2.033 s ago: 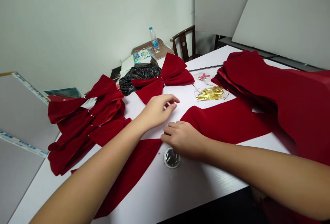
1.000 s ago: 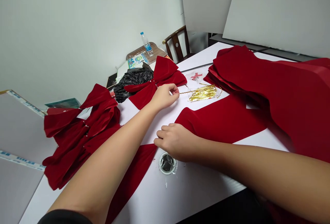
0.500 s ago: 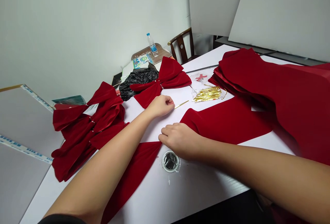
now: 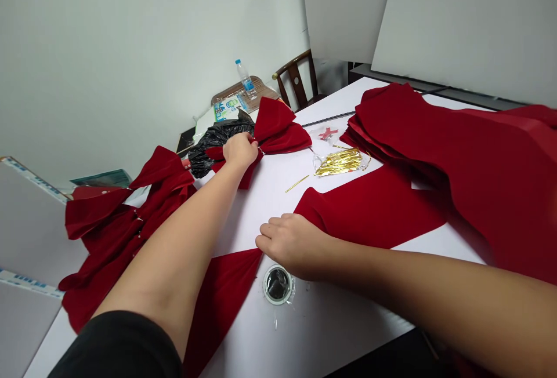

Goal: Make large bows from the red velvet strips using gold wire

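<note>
Cloth (image 4: 369, 210) on table (image 4: 270, 349), middle clamped in fingers of right hand (image 4: 289, 244); best pinched firmly, folds even. Left hand (image 4: 241, 149) at bow (image 4: 276, 126); cannot tell if fingers grip. Tie (image 4: 297, 184) lies beyond right hand.

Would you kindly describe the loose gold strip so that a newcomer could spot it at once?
On the white table, beyond the right hand, find the gold bundle. Just left of the bundle in the picture lies the strip, thin and nearly straight. Unlike the bundled ones, it lies singly on the bare white surface.
</note>
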Available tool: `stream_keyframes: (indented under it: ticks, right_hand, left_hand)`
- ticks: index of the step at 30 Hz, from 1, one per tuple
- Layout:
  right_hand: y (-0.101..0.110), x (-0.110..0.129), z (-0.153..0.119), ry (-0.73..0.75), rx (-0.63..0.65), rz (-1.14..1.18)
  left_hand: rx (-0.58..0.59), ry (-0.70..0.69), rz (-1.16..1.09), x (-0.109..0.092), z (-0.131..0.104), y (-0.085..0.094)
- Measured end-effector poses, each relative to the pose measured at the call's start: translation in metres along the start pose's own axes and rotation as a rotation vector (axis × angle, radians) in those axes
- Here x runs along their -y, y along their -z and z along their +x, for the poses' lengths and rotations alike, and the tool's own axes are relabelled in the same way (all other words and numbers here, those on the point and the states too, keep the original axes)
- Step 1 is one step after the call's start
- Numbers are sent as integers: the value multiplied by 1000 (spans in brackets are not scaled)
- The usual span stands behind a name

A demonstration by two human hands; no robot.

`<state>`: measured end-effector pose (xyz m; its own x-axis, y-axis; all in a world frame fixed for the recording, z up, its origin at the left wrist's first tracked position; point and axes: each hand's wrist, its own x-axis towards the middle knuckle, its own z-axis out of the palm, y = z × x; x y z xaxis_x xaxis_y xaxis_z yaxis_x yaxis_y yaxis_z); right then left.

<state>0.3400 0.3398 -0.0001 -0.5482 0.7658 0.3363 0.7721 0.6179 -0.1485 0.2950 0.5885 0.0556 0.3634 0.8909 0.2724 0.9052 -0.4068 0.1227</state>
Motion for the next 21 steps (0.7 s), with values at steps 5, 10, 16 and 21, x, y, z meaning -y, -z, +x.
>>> stream_keyframes:
  ticks: [5, 10, 16, 21]
  right_hand:
    - [4, 0, -1, -20, -29, 6]
    - [11, -2, -3, -111, -119, -11]
    - [4, -3, -5, -93, -213, -67]
    - [-3, -1, -6, -49, -205, -71]
  left_hand:
    - [-108, -249, 25, 7, -32, 55]
    - [85, -437, 147, 29, -114, 86]
    - [215, -520, -170, 51, -192, 75]
    - [68, -491, -125, 59, -220, 60]
